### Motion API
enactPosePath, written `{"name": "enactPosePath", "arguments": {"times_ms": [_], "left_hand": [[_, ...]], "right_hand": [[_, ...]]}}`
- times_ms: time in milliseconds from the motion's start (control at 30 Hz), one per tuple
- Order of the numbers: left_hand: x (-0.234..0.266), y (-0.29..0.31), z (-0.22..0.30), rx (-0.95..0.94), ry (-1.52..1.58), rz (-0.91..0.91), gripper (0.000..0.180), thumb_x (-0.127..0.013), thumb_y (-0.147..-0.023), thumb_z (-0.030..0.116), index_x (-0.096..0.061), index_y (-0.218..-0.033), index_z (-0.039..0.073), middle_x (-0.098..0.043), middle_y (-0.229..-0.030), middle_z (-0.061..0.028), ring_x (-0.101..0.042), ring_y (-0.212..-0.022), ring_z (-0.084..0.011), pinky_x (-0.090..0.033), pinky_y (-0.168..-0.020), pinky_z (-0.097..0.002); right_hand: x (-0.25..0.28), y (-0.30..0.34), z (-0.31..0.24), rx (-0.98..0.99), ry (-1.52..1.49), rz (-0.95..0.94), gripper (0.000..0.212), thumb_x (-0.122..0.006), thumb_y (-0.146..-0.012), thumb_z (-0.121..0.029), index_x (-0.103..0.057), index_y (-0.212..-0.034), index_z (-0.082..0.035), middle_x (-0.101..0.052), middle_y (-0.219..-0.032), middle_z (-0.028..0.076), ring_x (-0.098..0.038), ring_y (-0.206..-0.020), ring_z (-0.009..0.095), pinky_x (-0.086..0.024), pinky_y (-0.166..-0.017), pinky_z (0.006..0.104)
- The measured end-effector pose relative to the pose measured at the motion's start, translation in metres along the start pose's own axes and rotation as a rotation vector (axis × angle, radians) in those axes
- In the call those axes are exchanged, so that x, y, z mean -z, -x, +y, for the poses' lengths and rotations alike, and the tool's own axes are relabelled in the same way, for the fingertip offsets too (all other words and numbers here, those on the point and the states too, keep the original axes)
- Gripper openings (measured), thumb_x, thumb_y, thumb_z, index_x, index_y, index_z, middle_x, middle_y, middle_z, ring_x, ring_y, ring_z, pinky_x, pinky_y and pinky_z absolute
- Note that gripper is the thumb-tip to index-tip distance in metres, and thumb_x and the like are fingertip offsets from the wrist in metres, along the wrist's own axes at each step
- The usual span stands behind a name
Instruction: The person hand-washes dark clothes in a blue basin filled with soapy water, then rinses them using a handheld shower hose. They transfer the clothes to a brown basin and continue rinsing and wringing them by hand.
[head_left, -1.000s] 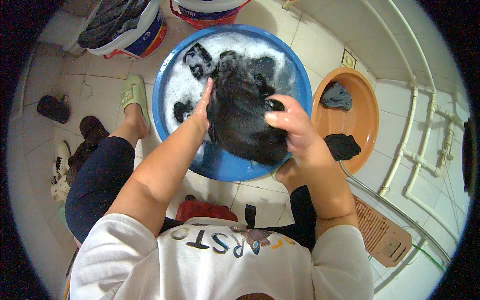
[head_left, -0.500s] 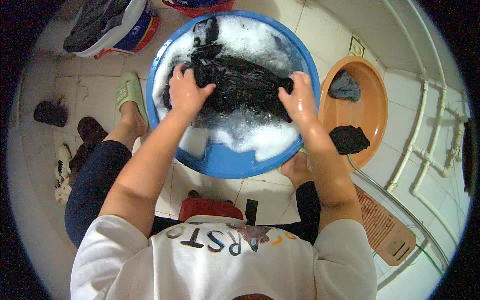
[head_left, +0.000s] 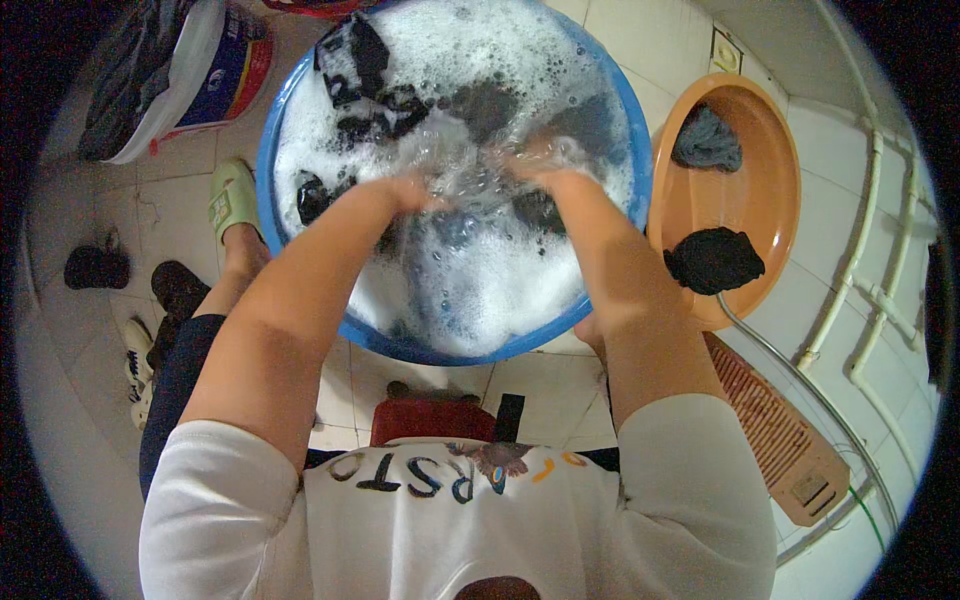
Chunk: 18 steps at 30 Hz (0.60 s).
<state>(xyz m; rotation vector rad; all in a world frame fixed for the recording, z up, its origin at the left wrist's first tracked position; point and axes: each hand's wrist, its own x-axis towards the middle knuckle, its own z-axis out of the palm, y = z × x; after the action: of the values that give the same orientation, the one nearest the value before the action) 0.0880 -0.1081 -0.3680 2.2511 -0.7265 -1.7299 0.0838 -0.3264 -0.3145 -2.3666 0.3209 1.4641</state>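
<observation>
In front of me stands a wide blue basin (head_left: 470, 357) of soapy water. White foam spreads over much of its surface. A wet black garment (head_left: 355, 58) lies partly sunk in it, with pieces showing at the upper left and near my hands. My left hand (head_left: 408, 190) and my right hand (head_left: 538, 165) both reach into the churning water at the middle of the basin. Splashing and motion blur cover the fingers of both, so whether they grip the cloth is hidden.
At right, an orange basin (head_left: 780, 200) holds a grey cloth (head_left: 707, 138) and a bunched black cloth (head_left: 718, 260). Below it lies a brown washboard (head_left: 775, 430) beside a hose (head_left: 800, 375). A bucket (head_left: 205, 80) of dark clothes stands upper left; shoes (head_left: 140, 360) sit far left.
Both hands have moved closer together and down into the water. The black garment, earlier stretched between them at the surface, is now mostly under. My view has shifted closer to the basin.
</observation>
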Motion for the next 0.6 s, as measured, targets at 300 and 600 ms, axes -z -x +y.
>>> {"name": "enactPosePath", "arguments": {"times_ms": [300,600], "left_hand": [[-0.037,0.09,0.054,0.019,-0.437,0.826,0.059,-0.062,-0.065,0.023,-0.039,-0.119,0.015,-0.042,-0.118,-0.0131,-0.044,-0.105,-0.0349,-0.039,-0.086,-0.0411],[-0.015,0.123,0.043,0.027,0.302,0.737,0.032,-0.046,-0.08,0.029,-0.05,-0.103,0.007,-0.056,-0.098,-0.0201,-0.052,-0.093,-0.0341,-0.04,-0.08,-0.0407]], "right_hand": [[-0.062,0.077,0.02,0.317,0.218,0.84,0.076,-0.064,-0.063,-0.045,-0.033,-0.126,-0.014,-0.023,-0.132,0.018,-0.031,-0.113,0.044,-0.034,-0.091,0.0466],[-0.039,0.099,0.054,0.356,-0.114,0.465,0.04,-0.046,-0.071,-0.004,-0.051,-0.11,-0.011,-0.06,-0.081,0.018,-0.061,-0.067,0.029,-0.048,-0.067,0.0348]]}}
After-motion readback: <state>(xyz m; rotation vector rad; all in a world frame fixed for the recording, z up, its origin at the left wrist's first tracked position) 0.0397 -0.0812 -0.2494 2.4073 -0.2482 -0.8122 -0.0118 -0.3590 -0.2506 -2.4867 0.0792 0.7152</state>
